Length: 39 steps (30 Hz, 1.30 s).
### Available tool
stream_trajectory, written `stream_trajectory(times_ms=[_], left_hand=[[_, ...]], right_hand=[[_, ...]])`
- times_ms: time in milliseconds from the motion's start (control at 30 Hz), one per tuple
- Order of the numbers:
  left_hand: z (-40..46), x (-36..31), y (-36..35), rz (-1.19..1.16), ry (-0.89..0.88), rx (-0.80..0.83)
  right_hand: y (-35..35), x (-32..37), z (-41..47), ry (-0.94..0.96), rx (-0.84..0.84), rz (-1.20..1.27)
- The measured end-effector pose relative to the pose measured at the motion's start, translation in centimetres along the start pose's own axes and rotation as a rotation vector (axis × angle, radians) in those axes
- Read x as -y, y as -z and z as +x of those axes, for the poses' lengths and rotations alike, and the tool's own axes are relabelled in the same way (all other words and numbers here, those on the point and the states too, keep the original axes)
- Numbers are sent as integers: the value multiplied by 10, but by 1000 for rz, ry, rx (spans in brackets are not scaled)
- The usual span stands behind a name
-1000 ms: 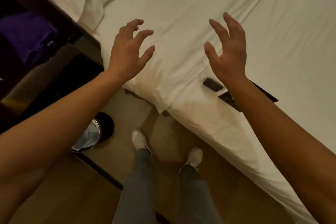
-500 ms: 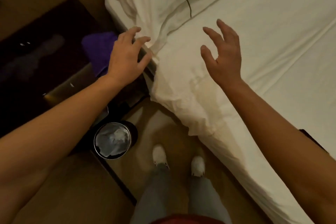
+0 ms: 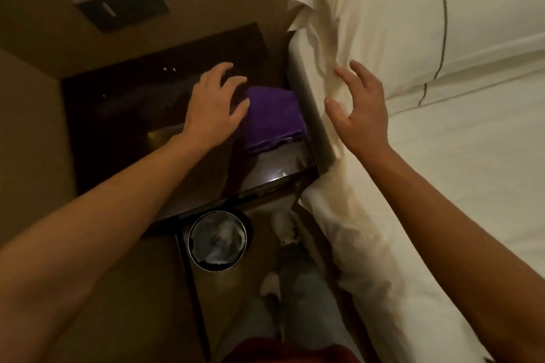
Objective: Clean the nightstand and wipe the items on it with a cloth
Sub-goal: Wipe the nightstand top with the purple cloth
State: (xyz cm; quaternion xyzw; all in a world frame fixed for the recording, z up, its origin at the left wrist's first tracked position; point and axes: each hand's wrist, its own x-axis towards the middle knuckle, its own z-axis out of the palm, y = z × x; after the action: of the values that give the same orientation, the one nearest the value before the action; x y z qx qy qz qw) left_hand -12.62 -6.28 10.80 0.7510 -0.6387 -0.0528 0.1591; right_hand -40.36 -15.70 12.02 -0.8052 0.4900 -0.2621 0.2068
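Observation:
A dark glossy nightstand (image 3: 118, 115) stands between the wall and the bed. A folded purple cloth (image 3: 272, 118) lies on its right part. My left hand (image 3: 213, 107) hovers over the nightstand just left of the cloth, fingers spread, holding nothing; whether the fingertips touch the cloth I cannot tell. My right hand (image 3: 358, 109) is open over the edge of the bed, to the right of the cloth, empty.
A white bed (image 3: 442, 171) with a pillow (image 3: 383, 18) fills the right side. A round waste bin (image 3: 218, 240) with a liner stands on the floor in front of the nightstand. My legs and white shoes are below. A dark panel (image 3: 121, 6) sits on the wall.
The view has swung left from the bed to the nightstand. My left hand has moved over the nightstand beside the purple cloth; my right hand stays open over the bed's edge.

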Motion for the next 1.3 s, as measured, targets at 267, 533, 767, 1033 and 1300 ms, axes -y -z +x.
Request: stream_trajectory(times_ms=[267,533,767,1033,1300], left_hand=[[-24,79,-7,-14,392,123],[-82,140,-14,77,688,172],[-124,175,-21,79,833,170],[-137,200,-28,42,941,101],[-163,244,-36,104,888,93]], right_hand=[[-90,21,46,-15,318,2],[-184,23,52,-135,608,-282],[-213,24,57,-6,553,-386],[-211,45,147,-44,304,-29],[-265,43,177,-46,347,-216]])
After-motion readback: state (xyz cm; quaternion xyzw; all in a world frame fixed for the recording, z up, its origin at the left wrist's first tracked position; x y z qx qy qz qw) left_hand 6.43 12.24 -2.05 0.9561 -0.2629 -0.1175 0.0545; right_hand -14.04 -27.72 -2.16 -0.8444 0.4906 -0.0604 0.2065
